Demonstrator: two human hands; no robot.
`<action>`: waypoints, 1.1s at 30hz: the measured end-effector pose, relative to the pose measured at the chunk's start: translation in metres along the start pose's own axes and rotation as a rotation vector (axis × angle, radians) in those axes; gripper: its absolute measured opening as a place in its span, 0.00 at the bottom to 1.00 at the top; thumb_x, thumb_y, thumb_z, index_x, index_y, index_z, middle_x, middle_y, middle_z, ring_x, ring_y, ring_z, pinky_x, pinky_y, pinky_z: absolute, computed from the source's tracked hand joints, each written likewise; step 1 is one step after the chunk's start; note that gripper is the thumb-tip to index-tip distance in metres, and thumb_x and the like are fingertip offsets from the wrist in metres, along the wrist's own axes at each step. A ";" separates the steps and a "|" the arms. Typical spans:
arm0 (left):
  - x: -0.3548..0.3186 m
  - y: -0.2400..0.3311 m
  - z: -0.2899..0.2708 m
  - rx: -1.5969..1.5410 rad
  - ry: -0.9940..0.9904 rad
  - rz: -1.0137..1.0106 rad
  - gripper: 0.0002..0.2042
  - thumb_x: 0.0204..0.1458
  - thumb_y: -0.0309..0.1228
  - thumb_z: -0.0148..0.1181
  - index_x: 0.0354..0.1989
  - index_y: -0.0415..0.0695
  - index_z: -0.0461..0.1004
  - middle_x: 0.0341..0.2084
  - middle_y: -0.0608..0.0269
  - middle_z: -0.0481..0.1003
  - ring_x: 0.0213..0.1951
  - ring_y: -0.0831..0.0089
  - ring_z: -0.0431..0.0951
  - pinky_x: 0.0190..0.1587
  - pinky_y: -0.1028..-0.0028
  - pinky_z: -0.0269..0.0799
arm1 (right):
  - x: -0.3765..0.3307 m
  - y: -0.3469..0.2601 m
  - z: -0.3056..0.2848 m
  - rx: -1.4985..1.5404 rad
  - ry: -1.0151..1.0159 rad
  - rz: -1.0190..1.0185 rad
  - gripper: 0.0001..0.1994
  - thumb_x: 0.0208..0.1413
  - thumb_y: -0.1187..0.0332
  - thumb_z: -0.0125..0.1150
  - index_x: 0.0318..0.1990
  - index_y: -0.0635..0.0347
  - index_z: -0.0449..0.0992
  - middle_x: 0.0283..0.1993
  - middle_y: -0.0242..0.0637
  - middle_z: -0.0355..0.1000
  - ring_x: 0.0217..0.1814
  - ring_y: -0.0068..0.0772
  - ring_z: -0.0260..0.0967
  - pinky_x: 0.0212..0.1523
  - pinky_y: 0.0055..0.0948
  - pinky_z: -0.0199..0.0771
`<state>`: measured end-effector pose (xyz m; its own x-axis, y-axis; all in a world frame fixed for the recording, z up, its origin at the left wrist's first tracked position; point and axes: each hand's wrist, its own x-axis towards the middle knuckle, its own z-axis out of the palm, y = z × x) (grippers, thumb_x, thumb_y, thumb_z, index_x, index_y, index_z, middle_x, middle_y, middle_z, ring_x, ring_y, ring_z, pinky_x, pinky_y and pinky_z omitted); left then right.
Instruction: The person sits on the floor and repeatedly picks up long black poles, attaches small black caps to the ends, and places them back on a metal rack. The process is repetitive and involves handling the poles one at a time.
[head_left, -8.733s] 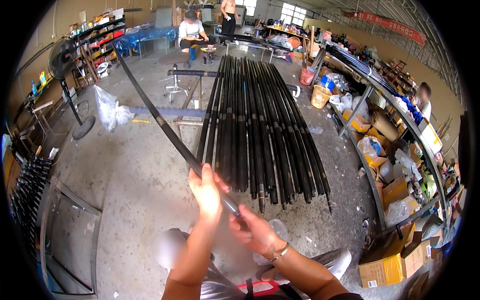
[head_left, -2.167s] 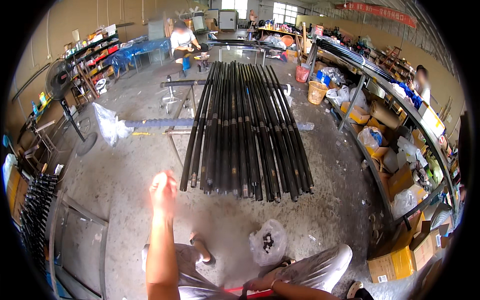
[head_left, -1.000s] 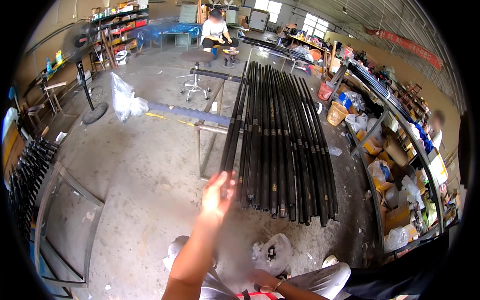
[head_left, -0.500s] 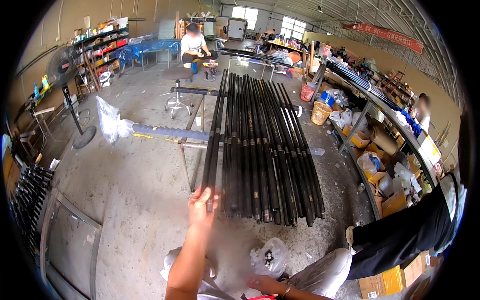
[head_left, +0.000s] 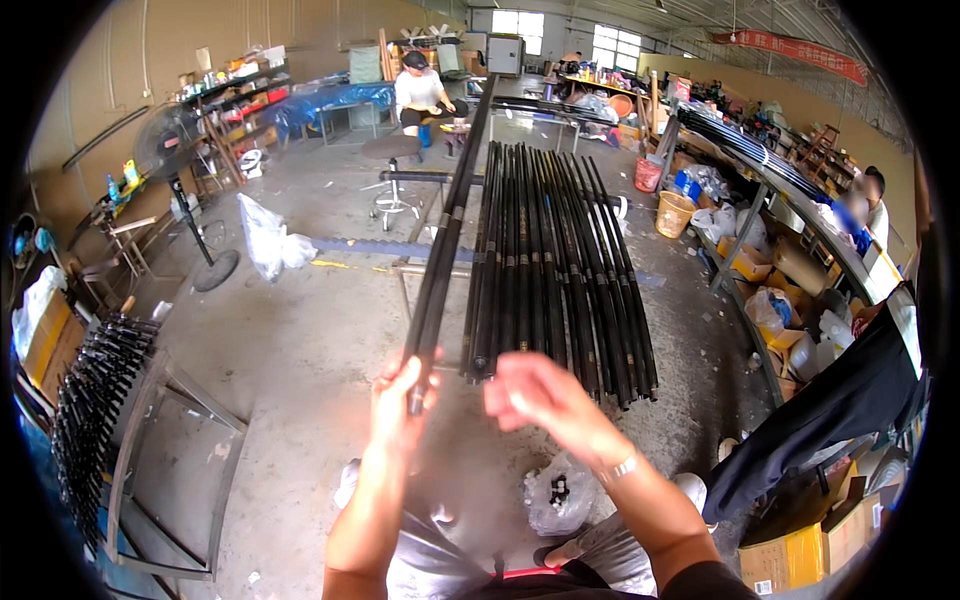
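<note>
Long black fishing rods [head_left: 445,235] are gripped near their thick lower end by my left hand [head_left: 396,402]. They slant up and away; they look like a pair side by side. To the right, a row of similar black rods [head_left: 545,290] lies across a metal stand. My right hand [head_left: 540,398] hovers over the near ends of that row, just right of my left hand. Its fingers are curled together and slightly blurred, and whatever they may hold is hidden. Below it, a clear plastic bag [head_left: 557,505] with small dark and white parts sits near my legs.
On the left a metal frame [head_left: 180,450] stands beside a dense stack of black rods [head_left: 100,410] and a standing fan [head_left: 195,215]. A loaded rack [head_left: 745,225] runs along the right. Close by is a person's dark-trousered leg [head_left: 800,430]; another person [head_left: 420,95] sits farther back.
My left hand has lifted its rods off the stand, their far ends now higher. My right hand has risen from low beside the plastic bag to beside the rods' near ends.
</note>
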<state>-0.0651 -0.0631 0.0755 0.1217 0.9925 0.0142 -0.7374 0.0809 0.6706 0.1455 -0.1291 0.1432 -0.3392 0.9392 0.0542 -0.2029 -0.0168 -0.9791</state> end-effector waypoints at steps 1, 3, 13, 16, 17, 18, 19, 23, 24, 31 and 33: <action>-0.014 0.000 0.005 0.028 0.001 -0.008 0.18 0.51 0.29 0.60 0.50 0.39 0.70 0.39 0.56 0.76 0.26 0.77 0.73 0.21 0.82 0.66 | 0.023 0.005 -0.002 0.066 0.075 -0.082 0.22 0.57 0.64 0.58 0.56 0.61 0.60 0.47 0.38 0.69 0.48 0.32 0.69 0.49 0.32 0.72; -0.045 0.001 0.019 0.038 -0.003 -0.043 0.20 0.49 0.30 0.61 0.51 0.41 0.69 0.40 0.57 0.76 0.27 0.78 0.73 0.22 0.83 0.67 | 0.070 0.014 -0.009 0.230 0.194 -0.100 0.21 0.57 0.60 0.57 0.53 0.62 0.62 0.46 0.39 0.70 0.49 0.34 0.69 0.51 0.34 0.70; -0.133 -0.025 -0.014 -0.055 0.044 -0.159 0.21 0.50 0.29 0.61 0.53 0.39 0.66 0.42 0.47 0.73 0.28 0.72 0.73 0.18 0.82 0.67 | 0.102 0.061 0.046 0.505 0.444 -0.111 0.06 0.58 0.74 0.53 0.37 0.62 0.61 0.29 0.36 0.67 0.25 0.25 0.66 0.24 0.26 0.72; -0.138 -0.021 -0.028 -0.131 0.072 -0.199 0.19 0.50 0.28 0.61 0.50 0.39 0.68 0.42 0.45 0.73 0.28 0.71 0.73 0.18 0.81 0.67 | 0.105 0.068 0.055 0.460 0.448 -0.100 0.07 0.57 0.73 0.54 0.39 0.62 0.64 0.33 0.37 0.70 0.29 0.26 0.68 0.27 0.27 0.75; -0.139 -0.019 -0.029 -0.128 0.088 -0.206 0.17 0.50 0.27 0.60 0.48 0.38 0.68 0.42 0.44 0.73 0.28 0.70 0.74 0.17 0.81 0.66 | 0.104 0.070 0.056 0.480 0.440 -0.097 0.06 0.58 0.73 0.54 0.39 0.62 0.64 0.33 0.37 0.70 0.29 0.27 0.68 0.28 0.28 0.76; -0.142 -0.015 -0.027 -0.098 0.100 -0.205 0.17 0.50 0.27 0.60 0.48 0.38 0.68 0.42 0.43 0.73 0.28 0.70 0.74 0.17 0.81 0.66 | 0.102 0.072 0.055 0.512 0.424 -0.103 0.06 0.57 0.73 0.54 0.39 0.62 0.65 0.33 0.37 0.70 0.29 0.27 0.68 0.29 0.28 0.76; -0.143 -0.010 -0.021 -0.068 0.108 -0.197 0.17 0.50 0.26 0.60 0.48 0.38 0.68 0.42 0.43 0.73 0.28 0.70 0.74 0.17 0.81 0.66 | 0.101 0.073 0.055 0.543 0.401 -0.116 0.05 0.57 0.73 0.54 0.38 0.62 0.65 0.33 0.37 0.70 0.29 0.27 0.68 0.30 0.29 0.76; -0.149 0.005 -0.010 0.020 0.105 -0.170 0.18 0.51 0.29 0.59 0.50 0.36 0.66 0.43 0.42 0.72 0.29 0.68 0.76 0.19 0.80 0.68 | 0.100 0.077 0.054 0.641 0.361 -0.107 0.05 0.57 0.73 0.55 0.38 0.62 0.66 0.33 0.37 0.70 0.31 0.29 0.69 0.32 0.30 0.76; -0.150 0.008 -0.006 0.038 0.102 -0.166 0.19 0.52 0.31 0.58 0.50 0.36 0.66 0.43 0.42 0.72 0.30 0.68 0.76 0.20 0.80 0.69 | 0.101 0.076 0.053 0.664 0.358 -0.104 0.05 0.57 0.73 0.55 0.38 0.62 0.66 0.33 0.37 0.70 0.31 0.29 0.69 0.33 0.30 0.76; -0.154 0.015 -0.003 0.018 0.030 -0.158 0.30 0.53 0.45 0.56 0.56 0.35 0.61 0.51 0.42 0.68 0.40 0.64 0.77 0.31 0.75 0.77 | 0.101 0.073 0.045 0.757 0.380 -0.158 0.07 0.58 0.71 0.54 0.36 0.62 0.62 0.30 0.36 0.68 0.29 0.27 0.68 0.30 0.28 0.75; -0.154 0.014 -0.005 0.052 0.032 -0.175 0.29 0.53 0.44 0.56 0.56 0.34 0.61 0.51 0.42 0.68 0.43 0.61 0.77 0.35 0.71 0.79 | 0.098 0.075 0.044 0.761 0.375 -0.151 0.07 0.58 0.71 0.54 0.36 0.62 0.63 0.31 0.36 0.68 0.29 0.27 0.68 0.30 0.28 0.75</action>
<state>-0.0970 -0.2145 0.0789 0.2230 0.9662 -0.1293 -0.6713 0.2484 0.6983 0.0570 -0.0531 0.0840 0.0399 0.9989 -0.0261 -0.8275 0.0184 -0.5612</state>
